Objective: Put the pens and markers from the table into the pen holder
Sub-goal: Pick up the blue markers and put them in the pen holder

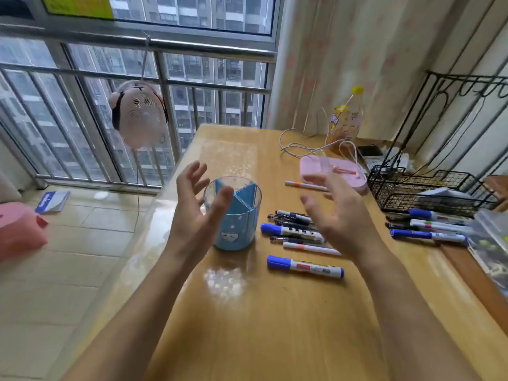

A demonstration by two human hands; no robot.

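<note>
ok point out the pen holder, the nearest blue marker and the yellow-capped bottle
pen holder (236, 229), head view, on its blue front wall
blue marker (305, 266), head view, on the middle of its white barrel
bottle (345, 119), head view, on its label

A wooden table (247, 312) is set in a corner beside a tall window (82, 105) fitted with metal bars (162, 86), through which grey high-rise blocks are seen in flat daylight. A pale patterned curtain (357, 50) is hung at the far end of the table. The floor (82, 270) is laid with light tiles. A black wire rack (453, 111) is stood on the right.
</note>
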